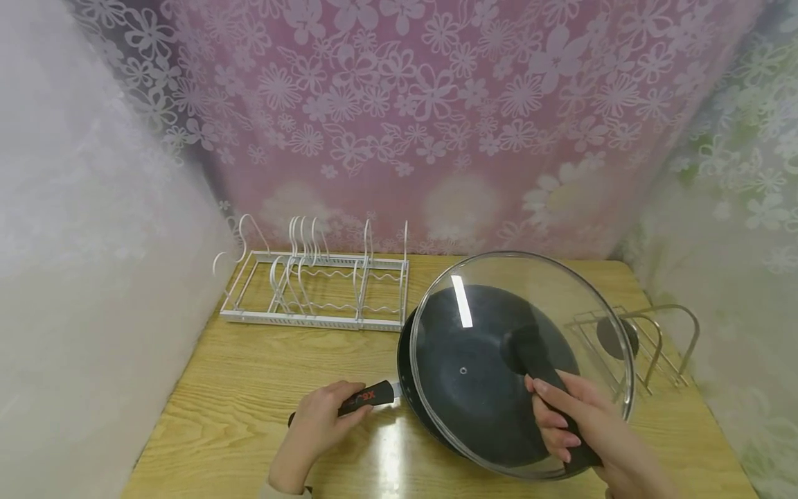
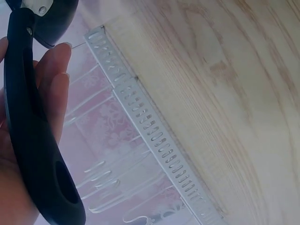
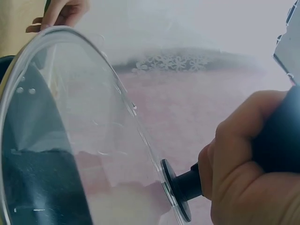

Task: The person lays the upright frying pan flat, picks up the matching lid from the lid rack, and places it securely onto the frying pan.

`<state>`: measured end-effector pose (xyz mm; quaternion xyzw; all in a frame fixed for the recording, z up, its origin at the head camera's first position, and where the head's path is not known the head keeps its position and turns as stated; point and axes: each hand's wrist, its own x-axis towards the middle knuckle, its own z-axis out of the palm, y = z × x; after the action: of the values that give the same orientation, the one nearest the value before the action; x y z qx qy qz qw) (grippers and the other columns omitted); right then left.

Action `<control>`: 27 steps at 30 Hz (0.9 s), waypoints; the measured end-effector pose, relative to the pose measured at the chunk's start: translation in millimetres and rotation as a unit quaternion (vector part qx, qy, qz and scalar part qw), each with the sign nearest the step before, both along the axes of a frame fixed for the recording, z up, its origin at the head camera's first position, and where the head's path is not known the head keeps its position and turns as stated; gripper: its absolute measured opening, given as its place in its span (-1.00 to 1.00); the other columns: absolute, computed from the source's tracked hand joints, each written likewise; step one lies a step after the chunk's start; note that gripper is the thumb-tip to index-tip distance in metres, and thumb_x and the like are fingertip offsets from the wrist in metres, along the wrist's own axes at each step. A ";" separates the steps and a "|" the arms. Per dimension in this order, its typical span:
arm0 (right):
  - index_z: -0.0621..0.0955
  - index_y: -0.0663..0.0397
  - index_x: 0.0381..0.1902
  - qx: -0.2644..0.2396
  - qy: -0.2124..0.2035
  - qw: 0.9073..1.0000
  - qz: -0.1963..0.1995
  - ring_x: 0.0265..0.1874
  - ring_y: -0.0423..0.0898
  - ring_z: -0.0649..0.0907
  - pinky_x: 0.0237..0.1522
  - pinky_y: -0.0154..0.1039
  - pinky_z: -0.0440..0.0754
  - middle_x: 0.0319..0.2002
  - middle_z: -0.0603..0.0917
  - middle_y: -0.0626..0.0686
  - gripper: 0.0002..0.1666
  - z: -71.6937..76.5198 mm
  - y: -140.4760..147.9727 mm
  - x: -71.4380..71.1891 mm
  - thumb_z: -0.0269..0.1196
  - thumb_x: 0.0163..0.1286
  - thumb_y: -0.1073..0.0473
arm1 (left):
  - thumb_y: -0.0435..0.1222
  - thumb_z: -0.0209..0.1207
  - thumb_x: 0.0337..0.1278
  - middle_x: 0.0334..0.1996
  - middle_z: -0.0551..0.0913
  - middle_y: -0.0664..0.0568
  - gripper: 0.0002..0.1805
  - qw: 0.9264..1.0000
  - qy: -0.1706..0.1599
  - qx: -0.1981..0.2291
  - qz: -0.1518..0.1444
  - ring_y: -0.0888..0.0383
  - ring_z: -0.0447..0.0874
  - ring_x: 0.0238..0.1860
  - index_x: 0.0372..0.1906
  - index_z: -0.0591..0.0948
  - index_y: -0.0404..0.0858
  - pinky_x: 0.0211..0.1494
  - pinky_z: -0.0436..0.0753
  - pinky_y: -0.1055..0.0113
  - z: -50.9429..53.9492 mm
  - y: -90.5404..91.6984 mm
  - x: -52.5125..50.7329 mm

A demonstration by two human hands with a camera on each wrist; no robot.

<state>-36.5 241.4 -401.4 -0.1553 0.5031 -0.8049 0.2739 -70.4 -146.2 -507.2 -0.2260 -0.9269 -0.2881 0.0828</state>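
My left hand [image 1: 318,419] holds the black handle [image 1: 376,394] of a dark wok [image 1: 405,367] on the wooden table. In the left wrist view, the curved handle [image 2: 28,112] lies against its fingers. Over the wok, my right hand [image 1: 586,416] grips the long black handle [image 1: 536,357] of a clear glass lid [image 1: 573,298] with a metal rim. The right wrist view shows the lid [image 3: 108,126] tilted, with the wok's dark surface behind the glass. Much of the wok appears only through the lid.
A white wire rack [image 1: 312,321] with upright loops stands at the back left. To the right is a metal wire stand [image 1: 682,357], partly behind the lid, with a dark round piece [image 1: 628,333]. Flower-patterned curtains [image 1: 436,104] enclose the wooden table [image 1: 249,374].
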 end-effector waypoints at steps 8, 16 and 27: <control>0.44 0.11 0.04 0.000 0.006 1.000 0.016 -0.74 -0.03 0.06 -0.70 -0.19 0.17 -0.52 0.33 -0.15 -0.65 -11.6 -7.1 -14.3 -0.31 0.64 0.34 | -0.20 0.46 0.00 -0.29 0.76 0.06 -0.68 1.000 0.010 0.007 -0.006 0.33 0.59 -0.47 -0.12 0.74 -0.22 -0.48 0.52 0.48 -2.7 -1.0 -0.1; 0.42 0.17 0.04 -0.005 -0.005 1.000 0.030 -0.73 -0.10 0.10 -0.69 -0.25 0.17 -0.54 0.30 -0.12 -0.67 -14.9 -10.0 -25.8 -0.31 0.64 0.34 | -0.20 0.46 -0.01 -0.35 0.74 0.07 -0.67 1.000 0.019 0.011 -0.015 0.41 0.47 -0.55 -0.12 0.74 -0.24 -0.53 0.45 0.54 -4.2 -0.8 -1.5; 0.38 0.16 0.02 0.030 -0.016 0.999 0.016 -0.70 -0.23 0.18 -0.62 -0.43 0.37 -0.54 0.30 -0.18 -0.78 -23.5 -14.6 -33.9 -0.24 0.64 0.30 | -0.19 0.46 -0.01 -0.35 0.74 0.07 -0.67 1.000 0.023 0.010 -0.016 0.42 0.46 -0.55 -0.12 0.74 -0.24 -0.53 0.45 0.54 -7.0 -2.4 -1.6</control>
<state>-70.4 226.8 -424.9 -0.1421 0.5198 -0.7874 0.2994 -72.0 -148.5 -514.2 -0.2468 -0.9178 -0.2937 0.1021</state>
